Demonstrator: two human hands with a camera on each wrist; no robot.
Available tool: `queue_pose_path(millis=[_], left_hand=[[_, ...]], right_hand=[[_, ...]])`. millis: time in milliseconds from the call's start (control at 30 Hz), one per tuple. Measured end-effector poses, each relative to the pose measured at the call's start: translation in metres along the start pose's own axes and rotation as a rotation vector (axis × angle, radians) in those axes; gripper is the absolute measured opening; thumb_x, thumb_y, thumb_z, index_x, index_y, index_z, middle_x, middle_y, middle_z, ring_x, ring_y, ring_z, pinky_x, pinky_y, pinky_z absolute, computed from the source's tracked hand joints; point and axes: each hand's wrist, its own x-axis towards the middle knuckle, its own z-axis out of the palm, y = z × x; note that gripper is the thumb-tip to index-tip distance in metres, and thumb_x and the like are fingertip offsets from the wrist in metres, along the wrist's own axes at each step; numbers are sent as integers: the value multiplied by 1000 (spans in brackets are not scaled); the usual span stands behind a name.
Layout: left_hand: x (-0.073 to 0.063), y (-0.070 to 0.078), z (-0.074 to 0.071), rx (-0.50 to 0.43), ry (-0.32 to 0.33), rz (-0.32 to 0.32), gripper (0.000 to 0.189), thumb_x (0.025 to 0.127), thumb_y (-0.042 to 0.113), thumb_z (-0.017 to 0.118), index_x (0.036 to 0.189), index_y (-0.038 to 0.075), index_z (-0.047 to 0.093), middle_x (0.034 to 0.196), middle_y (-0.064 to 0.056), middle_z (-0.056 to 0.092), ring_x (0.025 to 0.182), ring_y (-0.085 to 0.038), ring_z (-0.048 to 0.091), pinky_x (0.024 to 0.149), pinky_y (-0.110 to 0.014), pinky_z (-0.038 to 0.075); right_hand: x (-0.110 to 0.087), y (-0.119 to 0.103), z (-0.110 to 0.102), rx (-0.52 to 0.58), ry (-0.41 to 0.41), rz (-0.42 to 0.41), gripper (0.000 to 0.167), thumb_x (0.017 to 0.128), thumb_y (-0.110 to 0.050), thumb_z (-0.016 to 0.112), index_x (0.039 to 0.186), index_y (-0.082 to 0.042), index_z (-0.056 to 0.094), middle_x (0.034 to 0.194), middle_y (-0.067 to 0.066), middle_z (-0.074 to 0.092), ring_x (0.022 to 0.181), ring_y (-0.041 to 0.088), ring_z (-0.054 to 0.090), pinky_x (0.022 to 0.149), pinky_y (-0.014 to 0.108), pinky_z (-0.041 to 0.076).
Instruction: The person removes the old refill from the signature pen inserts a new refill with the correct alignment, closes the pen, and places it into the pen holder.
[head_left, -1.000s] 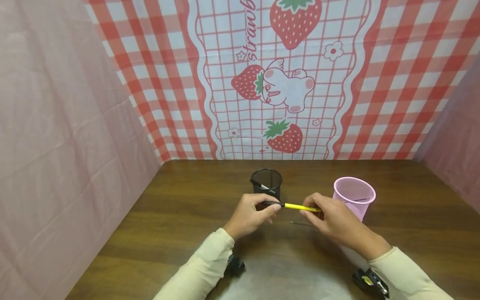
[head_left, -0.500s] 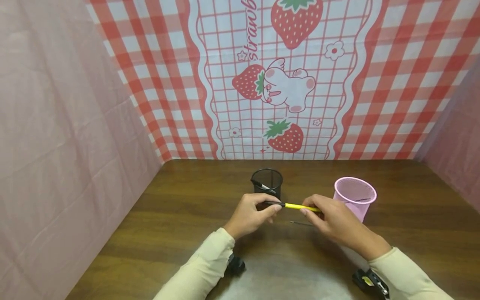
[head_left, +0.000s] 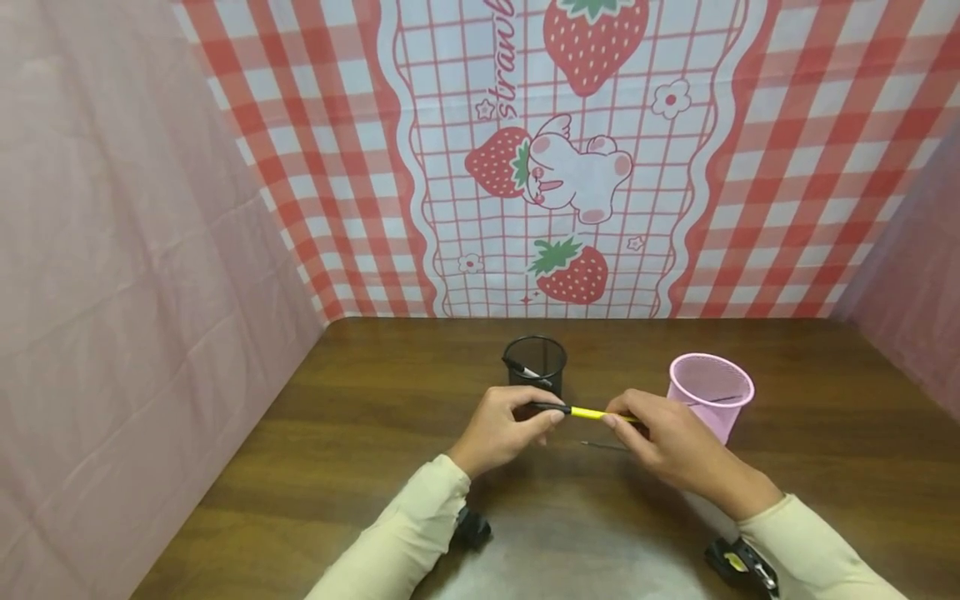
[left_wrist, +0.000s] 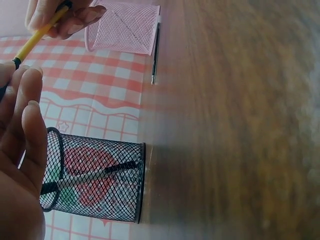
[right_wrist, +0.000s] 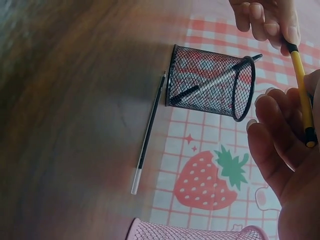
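Both hands hold a yellow pen (head_left: pixel 587 412) with black ends, level above the table in the head view. My left hand (head_left: pixel 501 429) pinches its black end between thumb and fingers. The yellow barrel lies between the thumb and fingers of my right hand (head_left: pixel 667 435), and its far black tip (right_wrist: pixel 310 140) shows in the right wrist view. Below the hands, a thin pen refill (left_wrist: pixel 156 54) with a dark tube and a clear end lies on the table. Just behind the left hand stands a black mesh cup (left_wrist: pixel 102 145).
A white-and-black pen (head_left: pixel 525 371) leans inside the black cup. Behind the right hand stands a pink mesh cup (head_left: pixel 718 419) with a thin dark stick (head_left: pixel 726 399) in it. A strawberry-print checked cloth (head_left: pixel 360 208) hangs at the back edge of the wooden table (head_left: pixel 337 467).
The right fingers have shifted slightly on the pen, and less of the yellow barrel shows in the head view. The left hand, cups and refill have stayed in place.
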Motion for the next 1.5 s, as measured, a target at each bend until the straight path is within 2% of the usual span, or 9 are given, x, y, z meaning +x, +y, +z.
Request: queue_pose_path(millis=[400, 633, 800, 867, 933, 1067, 1167, 1333, 1500], left_hand=[[-1, -1, 1, -6, 11, -32, 11, 91, -4, 70, 101, -6, 72, 75, -23, 66, 56, -10, 63, 56, -30, 57], [-1, -1, 1, -6, 24, -52, 9, 92, -2, 69, 100, -6, 72, 75, -21, 66, 56, -10, 63, 55, -34, 58], [-2, -2, 1, -8, 20, -68, 9, 92, -2, 69, 100, -6, 72, 76, -22, 66, 56, -23, 65, 56, -37, 58], [-2, -5, 1, -7, 18, -77, 9, 92, -2, 69, 100, -6, 72, 76, -23, 66, 56, -30, 65, 56, -38, 58], [-2, -13, 2, -6, 18, -80, 9, 93, -2, 69, 100, -5, 72, 76, -24, 66, 56, -30, 65, 56, -37, 58], [-2, -27, 3, -4, 16, -88, 9, 93, 2, 70, 101, 0, 73, 76, -19, 68, 56, -17, 65, 56, -32, 58], [-2, -32, 3, -14, 10, -81, 9, 94, 7, 71, 102, 3, 74, 76, -14, 69, 56, -13, 65, 57, -31, 58], [-3, -33, 2, -27, 3, -58, 10, 95, 10, 71, 103, 4, 74, 77, -16, 69, 57, -19, 67, 56, -33, 58], [-3, -32, 3, -29, 4, -68, 10, 94, 6, 70, 103, 2, 74, 78, -19, 69, 57, -23, 67, 57, -36, 59]], right_hand=[[1, -2, -2, 0, -26, 31, 21, 85, -2, 76, 93, -19, 67, 80, -19, 57, 64, -3, 46, 56, 13, 38], [2, -4, -2, 4, -30, 42, 30, 77, -5, 82, 98, -15, 65, 83, -15, 60, 64, -2, 50, 56, 13, 41], [2, -5, -1, -7, -11, 8, 34, 72, -1, 82, 96, -12, 61, 79, -12, 59, 63, -1, 52, 53, 14, 44], [2, -5, -1, -20, 2, -14, 35, 70, 0, 82, 95, -11, 60, 79, -12, 60, 63, 0, 52, 53, 14, 44], [3, -5, -1, -34, 11, -31, 35, 70, 0, 81, 95, -11, 60, 79, -11, 60, 63, -1, 52, 53, 14, 44], [3, -4, -1, -64, 29, -48, 33, 71, -1, 80, 94, -13, 60, 80, -12, 61, 64, -1, 52, 53, 14, 43], [2, -4, -1, -62, 40, -56, 32, 71, 0, 79, 94, -12, 61, 80, -11, 61, 64, 0, 53, 53, 15, 44], [2, -3, 0, -33, 32, -61, 25, 75, -5, 76, 94, -12, 62, 82, -10, 61, 65, 2, 54, 54, 17, 46], [2, -3, 0, -16, 11, -57, 16, 83, -11, 73, 95, -12, 62, 84, -11, 60, 65, 4, 55, 55, 19, 47]])
